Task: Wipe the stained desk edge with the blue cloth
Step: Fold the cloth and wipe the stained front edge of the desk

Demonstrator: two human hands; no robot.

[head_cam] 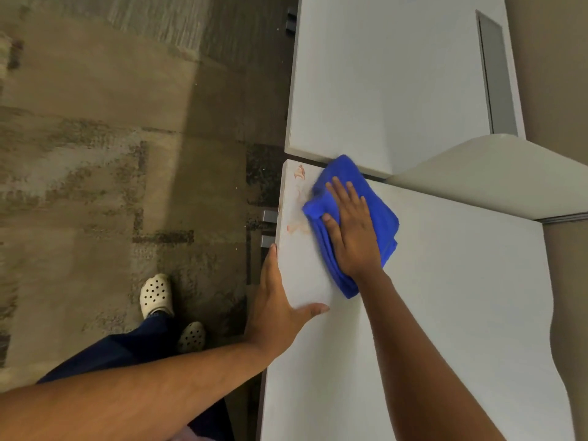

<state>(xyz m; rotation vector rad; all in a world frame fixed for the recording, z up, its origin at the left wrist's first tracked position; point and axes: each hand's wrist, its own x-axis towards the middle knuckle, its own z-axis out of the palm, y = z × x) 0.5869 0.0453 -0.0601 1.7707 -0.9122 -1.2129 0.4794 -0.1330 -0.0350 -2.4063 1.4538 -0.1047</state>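
Note:
A folded blue cloth [378,198] lies on the white desk [445,297] near its far left corner. My right hand [351,230] presses flat on the cloth, fingers spread. Reddish-brown stains [299,198] run along the desk's left edge, just left of the cloth, from the corner down to a smear [294,228]. My left hand [276,300] grips the desk's left edge below the stains, thumb on top and fingers over the side.
A second white desk [381,81] butts against the far end, with a grey slot [496,74] at its right. A beige partition top [496,176] curves in from the right. Patterned carpet [111,154] lies left; my shoes [156,296] stand there.

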